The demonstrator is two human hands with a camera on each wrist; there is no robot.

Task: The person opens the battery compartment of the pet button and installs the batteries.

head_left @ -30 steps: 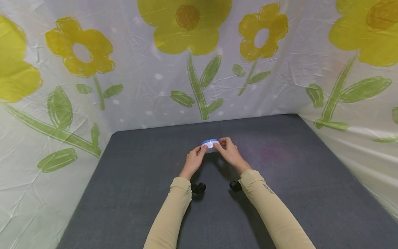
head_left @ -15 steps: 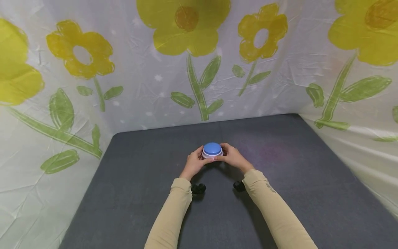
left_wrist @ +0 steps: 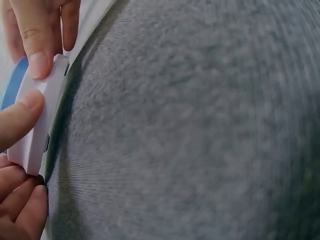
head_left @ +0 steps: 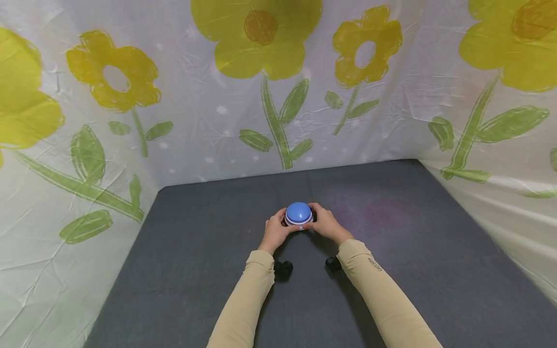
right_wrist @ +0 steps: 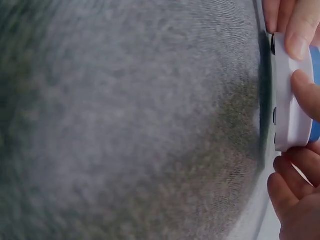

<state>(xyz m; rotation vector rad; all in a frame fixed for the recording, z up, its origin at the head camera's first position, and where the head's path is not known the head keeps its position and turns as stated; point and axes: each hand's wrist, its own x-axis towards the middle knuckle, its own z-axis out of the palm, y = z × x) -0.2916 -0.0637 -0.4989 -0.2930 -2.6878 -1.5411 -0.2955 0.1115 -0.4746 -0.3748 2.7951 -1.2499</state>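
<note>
While the blue-domed button (head_left: 298, 213) sits low over the grey tabletop (head_left: 196, 270), I pinch its white base between my left hand (head_left: 276, 230) and right hand (head_left: 325, 224); setting-down step, I judge. Next calls for releasing both grips evenly.

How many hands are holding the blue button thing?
2. The left hand grips the blue button on its left side, and the right hand grips it on the right side. It sits low over the grey mat.
</note>
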